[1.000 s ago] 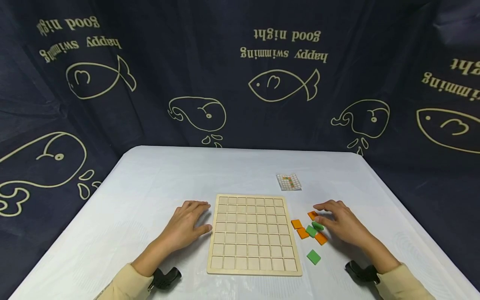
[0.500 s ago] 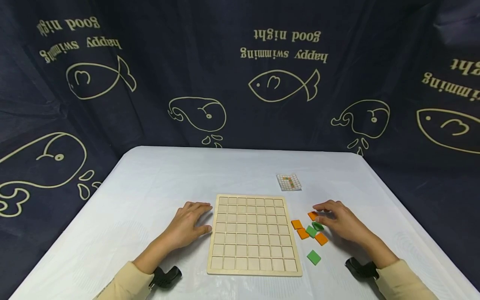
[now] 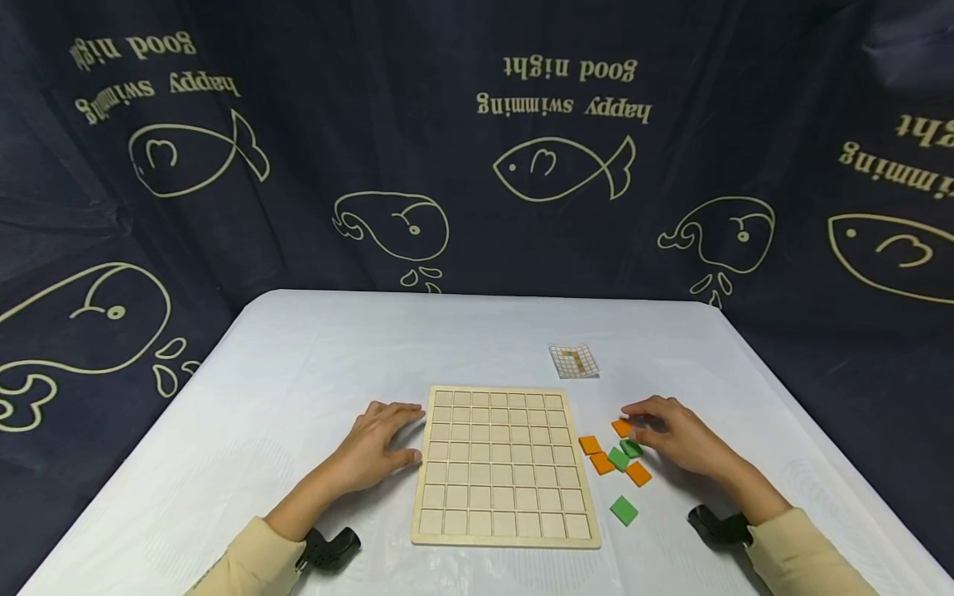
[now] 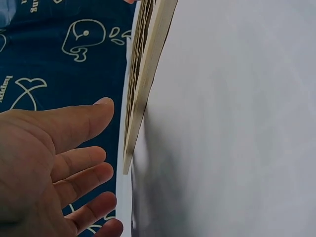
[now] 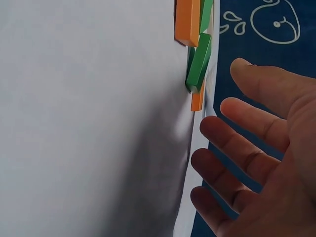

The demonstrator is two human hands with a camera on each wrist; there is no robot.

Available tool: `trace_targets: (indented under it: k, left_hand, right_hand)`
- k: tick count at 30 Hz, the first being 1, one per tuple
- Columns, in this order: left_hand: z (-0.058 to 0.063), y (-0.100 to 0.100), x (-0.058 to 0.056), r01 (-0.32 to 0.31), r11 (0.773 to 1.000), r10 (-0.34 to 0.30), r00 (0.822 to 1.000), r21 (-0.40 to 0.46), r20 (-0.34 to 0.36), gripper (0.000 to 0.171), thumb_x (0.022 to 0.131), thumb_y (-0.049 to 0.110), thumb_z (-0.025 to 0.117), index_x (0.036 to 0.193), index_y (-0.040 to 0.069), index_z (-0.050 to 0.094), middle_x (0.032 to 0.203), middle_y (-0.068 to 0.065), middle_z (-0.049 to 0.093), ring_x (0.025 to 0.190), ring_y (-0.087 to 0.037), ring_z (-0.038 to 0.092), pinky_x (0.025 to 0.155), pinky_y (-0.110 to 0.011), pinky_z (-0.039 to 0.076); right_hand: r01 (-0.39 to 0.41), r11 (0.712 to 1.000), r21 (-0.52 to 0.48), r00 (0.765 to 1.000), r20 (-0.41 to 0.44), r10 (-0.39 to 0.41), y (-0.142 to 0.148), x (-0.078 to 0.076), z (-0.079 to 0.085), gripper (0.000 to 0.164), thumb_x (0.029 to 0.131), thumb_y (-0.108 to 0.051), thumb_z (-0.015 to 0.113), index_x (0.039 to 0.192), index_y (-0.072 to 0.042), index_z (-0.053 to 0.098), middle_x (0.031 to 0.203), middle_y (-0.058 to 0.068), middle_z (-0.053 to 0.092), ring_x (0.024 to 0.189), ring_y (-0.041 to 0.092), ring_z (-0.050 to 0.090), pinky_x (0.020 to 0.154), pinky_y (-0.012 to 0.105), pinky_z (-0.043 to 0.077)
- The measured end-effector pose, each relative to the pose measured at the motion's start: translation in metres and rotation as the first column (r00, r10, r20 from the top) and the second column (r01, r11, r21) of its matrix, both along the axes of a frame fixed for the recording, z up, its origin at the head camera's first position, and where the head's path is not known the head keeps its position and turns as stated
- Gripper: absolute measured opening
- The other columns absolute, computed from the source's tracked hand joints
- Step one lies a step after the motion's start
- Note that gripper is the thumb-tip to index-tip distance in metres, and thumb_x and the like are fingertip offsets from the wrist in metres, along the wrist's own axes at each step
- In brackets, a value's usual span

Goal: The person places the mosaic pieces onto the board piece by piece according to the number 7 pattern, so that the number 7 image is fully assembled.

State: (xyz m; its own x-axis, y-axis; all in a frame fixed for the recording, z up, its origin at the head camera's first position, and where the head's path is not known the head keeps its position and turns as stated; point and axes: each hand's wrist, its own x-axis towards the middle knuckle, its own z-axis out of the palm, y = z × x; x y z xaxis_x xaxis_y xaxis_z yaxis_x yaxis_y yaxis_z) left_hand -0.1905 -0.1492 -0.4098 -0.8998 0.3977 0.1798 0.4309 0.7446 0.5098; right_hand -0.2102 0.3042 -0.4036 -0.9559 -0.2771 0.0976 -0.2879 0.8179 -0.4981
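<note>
A wooden grid board (image 3: 507, 547) with square recesses lies on the white table. My left hand (image 3: 376, 447) is at its left edge, fingertips close to the rim; in the left wrist view the relaxed fingers (image 4: 84, 160) hold nothing. Right of the board, my right hand (image 3: 681, 439) hovers beside loose square tiles, thumb and fingers apart and empty. Closest to it are an orange tile (image 3: 622, 428) under the index finger and a green tile (image 3: 631, 448) near the thumb. That green tile (image 5: 199, 63) sits tilted in the right wrist view.
More orange tiles (image 3: 590, 445) and a green tile (image 3: 619, 459) lie clustered by the board's right edge. Another green tile (image 3: 623, 511) lies apart, nearer the front. Behind the board is a small printed pattern card (image 3: 575, 362). A dark printed curtain (image 3: 462, 248) hangs beyond the table.
My left fingertips have shifted slightly right toward the board's edge. The right thumb has lifted a little away from the tilted green tile, which shows more of its face. The other tiles stay put.
</note>
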Motion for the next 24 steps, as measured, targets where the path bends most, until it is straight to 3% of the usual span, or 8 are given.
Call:
trace_targets:
  k: [8, 16, 24]
  left_hand:
    - [-0.002, -0.001, -0.001, 0.022, 0.999, -0.024, 0.999, 0.042, 0.028, 0.058, 0.081, 0.023, 0.073, 0.133, 0.008, 0.053, 0.139, -0.003, 0.051, 0.112, -0.017, 0.04, 0.093, -0.044, 0.031]
    - [-0.002, -0.003, -0.002, 0.026, 0.997, -0.035, 0.993, 0.077, 0.111, 0.06, 0.082, 0.023, 0.073, 0.136, 0.011, 0.05, 0.142, 0.0, 0.047, 0.11, -0.015, 0.036, 0.097, -0.046, 0.034]
    - [-0.005, -0.005, -0.003, 0.07, 0.994, -0.078, 0.992, 0.08, 0.104, 0.06, 0.083, 0.028, 0.071, 0.136, 0.011, 0.05, 0.142, 0.0, 0.047, 0.107, -0.013, 0.035, 0.095, -0.043, 0.035]
  right_hand:
    - [-0.037, 0.999, 0.02, 0.999, 0.001, 0.037, 0.004, -0.003, -0.002, 0.036, 0.085, -0.025, 0.069, 0.118, -0.012, 0.065, 0.11, 0.002, 0.064, 0.103, 0.02, 0.052, 0.087, 0.039, 0.044]
    - [-0.044, 0.998, 0.043, 0.999, 0.024, 0.043, 0.006, -0.009, -0.004, 0.034, 0.085, -0.018, 0.067, 0.119, -0.011, 0.065, 0.108, 0.001, 0.063, 0.1, 0.017, 0.049, 0.083, 0.031, 0.043]
    - [-0.057, 0.997, 0.046, 0.997, 0.044, 0.055, 0.009, -0.014, -0.006, 0.033, 0.084, -0.014, 0.068, 0.117, -0.012, 0.067, 0.105, -0.001, 0.063, 0.096, 0.017, 0.046, 0.08, 0.027, 0.041]
